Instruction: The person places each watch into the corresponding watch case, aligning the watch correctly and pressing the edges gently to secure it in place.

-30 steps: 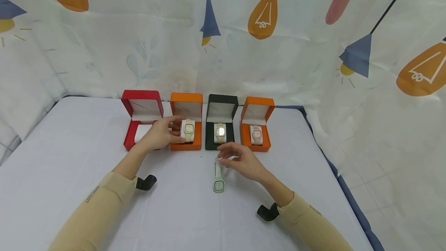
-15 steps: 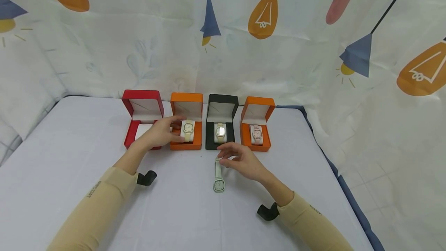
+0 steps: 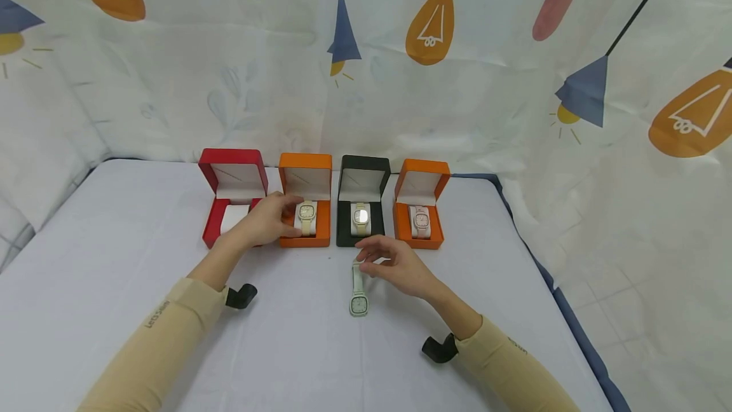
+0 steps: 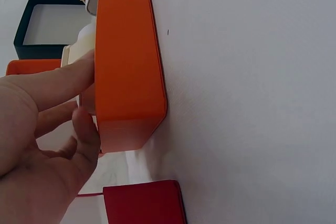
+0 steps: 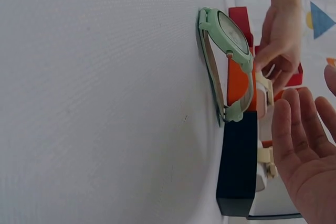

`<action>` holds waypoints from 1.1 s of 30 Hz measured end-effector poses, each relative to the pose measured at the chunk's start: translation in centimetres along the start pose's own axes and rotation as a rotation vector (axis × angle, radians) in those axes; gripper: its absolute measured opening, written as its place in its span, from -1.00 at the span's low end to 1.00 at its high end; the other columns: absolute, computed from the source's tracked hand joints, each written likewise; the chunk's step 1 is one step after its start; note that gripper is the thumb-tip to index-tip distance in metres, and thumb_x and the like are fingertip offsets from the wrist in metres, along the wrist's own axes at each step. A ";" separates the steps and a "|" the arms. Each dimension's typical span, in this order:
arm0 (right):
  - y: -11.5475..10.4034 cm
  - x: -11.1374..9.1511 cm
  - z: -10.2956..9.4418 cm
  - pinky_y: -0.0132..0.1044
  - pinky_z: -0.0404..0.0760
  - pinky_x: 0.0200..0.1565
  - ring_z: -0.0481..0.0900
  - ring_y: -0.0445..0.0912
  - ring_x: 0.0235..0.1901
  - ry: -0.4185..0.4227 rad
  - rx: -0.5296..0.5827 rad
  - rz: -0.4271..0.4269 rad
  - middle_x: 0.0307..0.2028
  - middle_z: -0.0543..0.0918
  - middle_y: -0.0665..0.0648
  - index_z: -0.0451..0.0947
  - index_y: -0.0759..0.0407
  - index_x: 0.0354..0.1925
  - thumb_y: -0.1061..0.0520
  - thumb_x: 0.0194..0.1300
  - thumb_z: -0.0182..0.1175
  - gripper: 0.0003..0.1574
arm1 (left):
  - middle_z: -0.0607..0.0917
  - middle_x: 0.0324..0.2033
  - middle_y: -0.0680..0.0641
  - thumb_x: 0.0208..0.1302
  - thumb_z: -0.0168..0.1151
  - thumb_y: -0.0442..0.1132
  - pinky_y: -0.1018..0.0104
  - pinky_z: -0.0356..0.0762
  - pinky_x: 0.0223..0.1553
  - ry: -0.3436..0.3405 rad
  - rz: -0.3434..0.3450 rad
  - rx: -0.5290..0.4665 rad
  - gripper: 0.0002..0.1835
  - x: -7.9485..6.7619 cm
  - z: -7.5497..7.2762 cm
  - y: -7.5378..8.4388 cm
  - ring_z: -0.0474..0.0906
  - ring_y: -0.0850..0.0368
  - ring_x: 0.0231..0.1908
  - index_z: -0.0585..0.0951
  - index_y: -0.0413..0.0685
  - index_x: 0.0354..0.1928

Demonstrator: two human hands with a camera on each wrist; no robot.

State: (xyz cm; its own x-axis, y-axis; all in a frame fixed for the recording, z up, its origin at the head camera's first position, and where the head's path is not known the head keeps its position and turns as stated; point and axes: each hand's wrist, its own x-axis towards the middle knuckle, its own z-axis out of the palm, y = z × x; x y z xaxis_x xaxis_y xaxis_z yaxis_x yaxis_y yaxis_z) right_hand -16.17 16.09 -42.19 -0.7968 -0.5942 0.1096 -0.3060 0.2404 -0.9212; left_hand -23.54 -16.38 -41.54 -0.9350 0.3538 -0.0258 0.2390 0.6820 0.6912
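Note:
My left hand [image 3: 264,218] reaches into the left orange watch box [image 3: 323,227], its thumb and fingers around the white cushion that bears a cream-yellow watch [image 3: 307,212]. Up close in the left wrist view, the thumb lies along the cushion behind the orange front wall [image 4: 128,56], hiding most of the watch. A mint-green watch [image 3: 358,304] lies on the white cloth with its strap pointing to the boxes. Above its strap end hovers my right hand [image 3: 397,266], fingers loosely bent. Nothing is in the right palm [image 5: 315,177] in the right wrist view.
A red box [image 3: 214,221] with a bare white cushion [image 3: 233,216] stands at the left. Further right are a dark green box [image 3: 343,224] with a gold-toned watch [image 3: 361,216] and another orange box [image 3: 437,227] with a pink watch [image 3: 420,221]. All lids stand up.
The cream-yellow watch on its cushion has shifted slightly left and down into the orange box with my left hand. My right hand and the mint-green watch stay in place.

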 end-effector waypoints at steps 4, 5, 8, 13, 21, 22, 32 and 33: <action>0.0 0.0 0.0 -0.19 0.68 -0.03 0.63 -0.01 -0.05 -0.006 -0.003 0.002 -0.03 0.69 0.27 0.56 0.24 0.21 0.24 0.41 0.32 -0.58 | 0.51 0.04 -0.28 0.20 0.52 -0.29 -0.10 0.53 0.13 0.016 0.012 0.052 -0.26 -0.2 0.1 0.1 0.42 -0.16 0.03 0.44 -0.29 0.40; 0.0 0.0 0.0 -0.18 0.68 -0.02 0.63 -0.02 -0.05 -0.010 -0.004 0.002 -0.03 0.69 0.28 0.56 0.26 0.21 0.24 0.41 0.31 -0.57 | 0.51 0.04 -0.28 0.20 0.52 -0.28 -0.10 0.54 0.12 0.017 0.018 0.055 -0.25 -0.3 0.2 0.1 0.42 -0.16 0.03 0.44 -0.29 0.40; 0.1 0.0 0.0 -0.10 0.68 0.00 0.62 -0.02 -0.05 -0.025 -0.016 0.003 -0.02 0.68 0.31 0.54 0.33 0.22 0.23 0.42 0.31 -0.55 | 0.50 0.03 -0.27 0.21 0.50 -0.28 -0.06 0.56 0.08 0.019 0.029 0.064 -0.25 -0.7 0.1 0.0 0.41 -0.15 0.03 0.42 -0.28 0.42; 0.2 -0.1 0.0 0.00 0.67 0.02 0.62 -0.03 -0.05 -0.039 -0.039 0.010 -0.01 0.68 0.30 0.54 0.34 0.22 0.22 0.42 0.31 -0.54 | 0.48 0.07 -0.28 0.26 0.49 -0.25 -0.02 0.59 0.04 0.028 0.055 0.046 -0.27 -1.4 0.0 -0.2 0.42 -0.16 0.04 0.42 -0.26 0.43; 0.4 -0.4 -0.1 -0.04 0.69 -0.03 0.63 -0.05 -0.07 -0.047 -0.070 0.009 -0.03 0.70 0.22 0.59 0.28 0.19 0.20 0.41 0.34 -0.58 | 0.48 0.14 -0.28 0.32 0.44 -0.19 -0.12 0.62 0.06 0.075 0.078 0.013 -0.35 -2.6 -0.4 -0.3 0.48 -0.23 0.10 0.46 -0.17 0.41; 0.4 -0.5 -0.1 -0.05 0.69 -0.03 0.63 -0.05 -0.07 -0.048 -0.075 0.010 -0.04 0.70 0.20 0.59 0.27 0.18 0.20 0.40 0.34 -0.58 | 0.48 0.14 -0.28 0.33 0.43 -0.20 -0.13 0.62 0.06 0.081 0.082 0.015 -0.36 -2.7 -0.4 -0.3 0.49 -0.22 0.10 0.47 -0.17 0.40; 0.3 -0.9 -0.3 -0.17 0.70 -0.09 0.64 -0.10 -0.09 -0.071 -0.130 0.010 -0.06 0.71 0.11 0.61 0.22 0.17 0.19 0.39 0.36 -0.59 | 0.52 0.10 -0.28 0.38 0.37 -0.20 -0.13 0.63 -0.01 0.145 0.116 0.044 -0.48 -4.6 -1.8 -0.3 0.49 -0.22 0.06 0.55 -0.17 0.32; 0.3 -0.9 -0.3 -0.17 0.70 -0.09 0.64 -0.11 -0.09 -0.076 -0.138 0.009 -0.06 0.71 0.10 0.61 0.22 0.17 0.19 0.39 0.36 -0.59 | 0.52 0.11 -0.28 0.38 0.37 -0.20 -0.14 0.62 0.00 0.151 0.116 0.051 -0.49 -4.8 -1.9 -0.3 0.48 -0.22 0.06 0.55 -0.18 0.32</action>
State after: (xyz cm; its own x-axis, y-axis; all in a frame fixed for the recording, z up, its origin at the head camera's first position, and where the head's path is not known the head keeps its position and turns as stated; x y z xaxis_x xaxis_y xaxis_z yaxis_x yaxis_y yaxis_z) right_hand -15.73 16.95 -42.46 -0.7601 -0.6462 0.0681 -0.3716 0.3464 -0.8613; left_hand -19.65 -19.53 -40.24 -0.9281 0.3346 0.1635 0.3572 0.6753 0.6453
